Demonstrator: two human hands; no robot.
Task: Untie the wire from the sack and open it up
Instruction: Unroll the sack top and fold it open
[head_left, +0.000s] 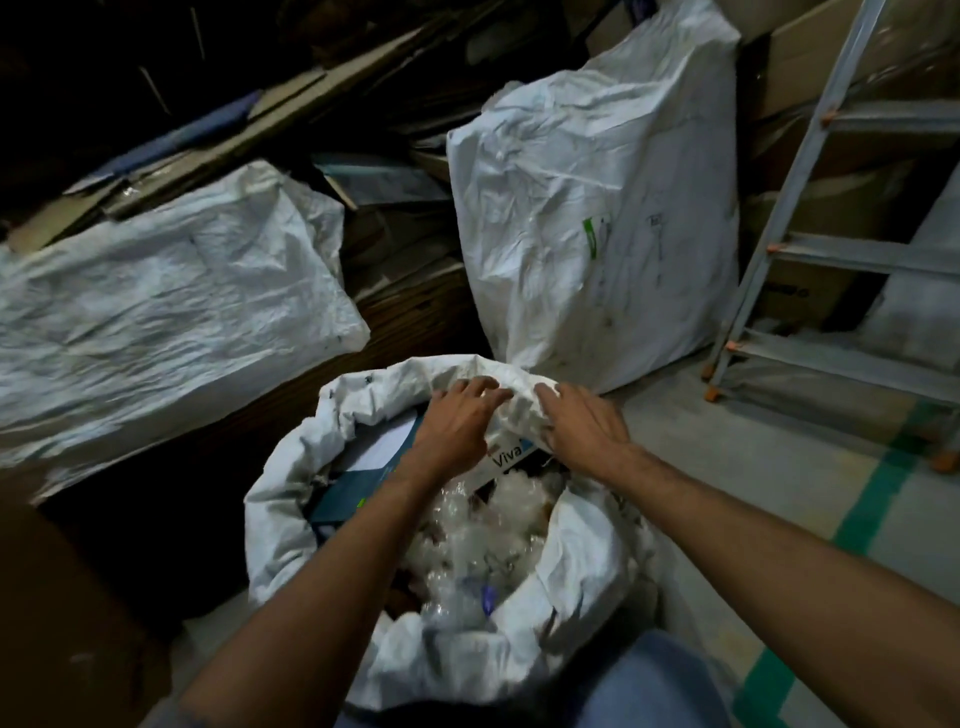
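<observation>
A white woven sack (291, 499) stands on the floor right below me, its mouth wide open and its rim rolled outward. Inside lie clear crumpled plastic (467, 551), a white box marked "Viva" (511, 457) and a dark teal box (353, 493). My left hand (457, 421) and my right hand (582, 421) both rest on the far rim of the sack, fingers spread over the folded fabric, about a hand's width apart. No wire shows anywhere.
A full white sack (597, 208) stands upright behind, another (166, 312) lies at left on stacked cardboard. A metal stepladder (810, 244) stands at right. Green tape lines (872, 499) mark the grey floor. My knee in blue cloth (649, 686) is at the bottom.
</observation>
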